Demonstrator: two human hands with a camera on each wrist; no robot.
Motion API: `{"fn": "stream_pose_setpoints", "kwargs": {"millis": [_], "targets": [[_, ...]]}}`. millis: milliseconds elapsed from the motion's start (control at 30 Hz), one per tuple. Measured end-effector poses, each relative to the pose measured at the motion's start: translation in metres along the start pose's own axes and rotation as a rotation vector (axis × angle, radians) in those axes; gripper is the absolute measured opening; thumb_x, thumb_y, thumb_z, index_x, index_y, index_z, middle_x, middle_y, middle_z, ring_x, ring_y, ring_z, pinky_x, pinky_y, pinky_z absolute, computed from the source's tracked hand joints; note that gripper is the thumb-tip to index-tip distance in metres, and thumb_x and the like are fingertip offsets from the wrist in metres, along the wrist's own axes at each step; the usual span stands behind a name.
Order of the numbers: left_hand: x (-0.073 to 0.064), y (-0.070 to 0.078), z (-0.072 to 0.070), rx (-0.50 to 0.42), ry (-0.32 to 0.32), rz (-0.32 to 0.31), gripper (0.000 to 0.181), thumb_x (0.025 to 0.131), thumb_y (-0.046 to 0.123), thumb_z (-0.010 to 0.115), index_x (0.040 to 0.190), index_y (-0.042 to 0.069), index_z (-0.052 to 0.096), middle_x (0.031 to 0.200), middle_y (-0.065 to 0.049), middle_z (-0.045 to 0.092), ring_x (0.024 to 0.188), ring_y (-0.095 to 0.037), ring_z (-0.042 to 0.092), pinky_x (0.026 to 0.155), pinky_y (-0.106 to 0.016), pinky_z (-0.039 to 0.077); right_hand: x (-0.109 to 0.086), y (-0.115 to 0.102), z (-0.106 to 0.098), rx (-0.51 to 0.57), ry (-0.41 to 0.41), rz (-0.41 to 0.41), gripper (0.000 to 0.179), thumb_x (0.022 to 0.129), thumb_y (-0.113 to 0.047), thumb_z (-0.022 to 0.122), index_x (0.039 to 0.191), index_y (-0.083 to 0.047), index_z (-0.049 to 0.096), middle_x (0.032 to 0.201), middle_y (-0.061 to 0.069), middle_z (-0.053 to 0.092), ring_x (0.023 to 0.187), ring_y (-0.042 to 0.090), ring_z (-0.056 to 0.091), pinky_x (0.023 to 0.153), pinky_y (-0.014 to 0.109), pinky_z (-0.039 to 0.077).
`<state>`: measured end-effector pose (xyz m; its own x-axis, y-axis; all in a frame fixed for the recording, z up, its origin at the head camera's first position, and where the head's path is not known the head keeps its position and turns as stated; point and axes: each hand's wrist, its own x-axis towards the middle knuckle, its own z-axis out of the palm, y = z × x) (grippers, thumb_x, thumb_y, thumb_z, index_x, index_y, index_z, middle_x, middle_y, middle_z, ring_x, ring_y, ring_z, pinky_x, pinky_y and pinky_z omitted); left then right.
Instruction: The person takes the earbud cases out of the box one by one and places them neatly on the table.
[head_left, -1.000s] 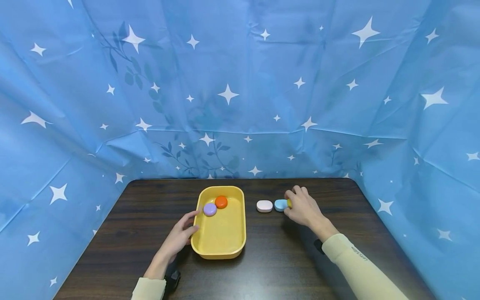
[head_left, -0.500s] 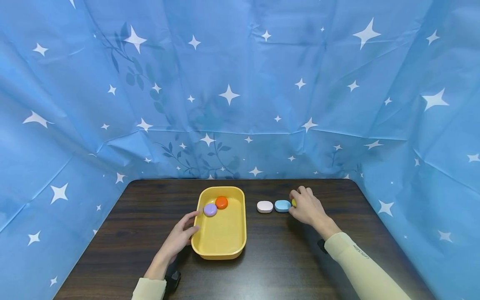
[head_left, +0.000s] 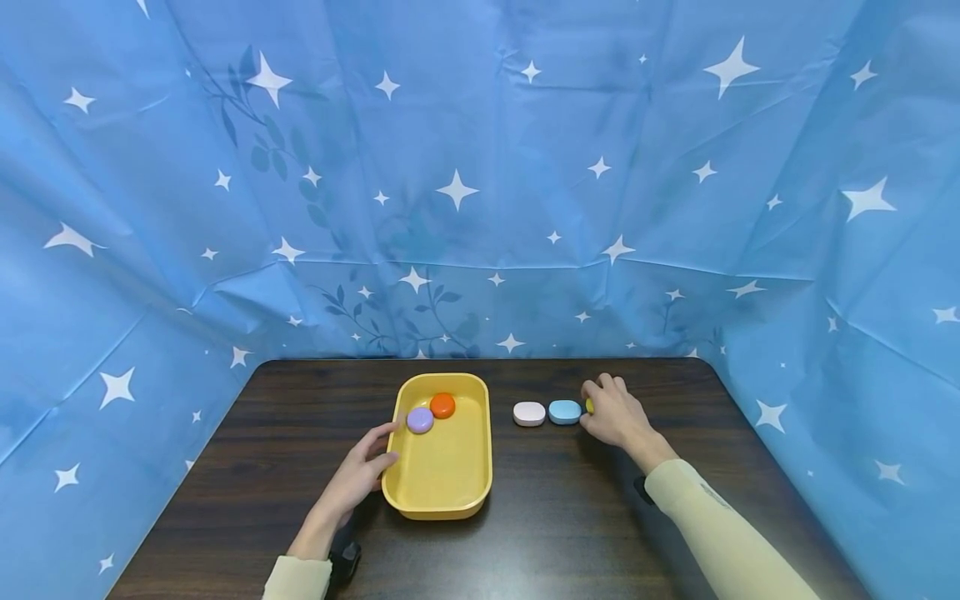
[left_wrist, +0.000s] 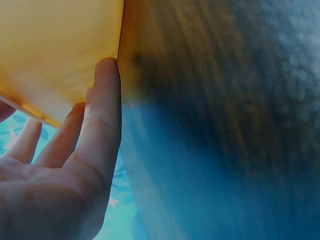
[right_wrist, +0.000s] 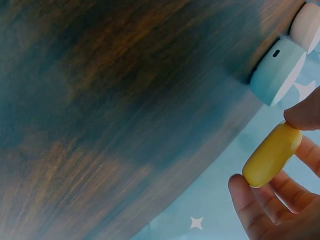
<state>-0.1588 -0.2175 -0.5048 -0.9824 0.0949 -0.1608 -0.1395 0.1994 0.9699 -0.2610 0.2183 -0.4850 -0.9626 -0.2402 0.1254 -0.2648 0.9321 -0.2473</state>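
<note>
With the thumb on one end and fingertips on the other, my right hand (head_left: 617, 417) pinches a small yellow rounded case (right_wrist: 272, 155). Most of that case is hidden behind the fingers in the head view. Just left of the hand lies a light blue oval case (head_left: 565, 412) with a small dark slot in its side. Beyond it is a whitish-pink oval case (head_left: 529, 414). My left hand (head_left: 358, 471) touches the left wall of a yellow tray (head_left: 438, 508), its fingers extended along the outside. A purple round case (head_left: 420, 420) and an orange one (head_left: 442, 406) lie in the tray's far left part.
Everything stands on a dark wood-grain table (head_left: 315, 417) with rounded far corners. A blue star-patterned cloth (head_left: 480, 208) rises behind the table and along both sides.
My right hand has shifted slightly right with the yellow case, uncovering the right end of the blue case, then stayed nearly still. The left hand and tray keep their places.
</note>
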Motion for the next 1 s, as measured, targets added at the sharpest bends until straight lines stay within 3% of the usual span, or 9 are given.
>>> {"fn": "stream_pose_setpoints", "kwargs": {"millis": [700, 1000], "targets": [[0.0, 0.001, -0.001, -0.01, 0.009, -0.009, 0.051, 0.104, 0.015, 0.057, 0.153, 0.017, 0.043, 0.151, -0.021, 0.046, 0.118, -0.034, 0.062, 0.083, -0.047, 0.058, 0.007, 0.018, 0.018, -0.017, -0.102, 0.034, 0.028, 0.083, -0.014, 0.071, 0.11, -0.006, 0.066, 0.107, 0.015, 0.053, 0.093, 0.032, 0.044, 0.068, 0.049, 0.05], [-0.001, 0.0, -0.001, -0.002, -0.004, 0.0, 0.051, 0.105, 0.013, 0.055, 0.154, 0.015, 0.041, 0.151, -0.024, 0.044, 0.12, -0.036, 0.061, 0.085, -0.048, 0.058, 0.006, 0.022, 0.022, 0.002, -0.131, 0.044, 0.032, 0.084, -0.011, 0.069, 0.115, -0.005, 0.065, 0.108, 0.016, 0.053, 0.097, 0.033, 0.045, 0.072, 0.051, 0.05]]}}
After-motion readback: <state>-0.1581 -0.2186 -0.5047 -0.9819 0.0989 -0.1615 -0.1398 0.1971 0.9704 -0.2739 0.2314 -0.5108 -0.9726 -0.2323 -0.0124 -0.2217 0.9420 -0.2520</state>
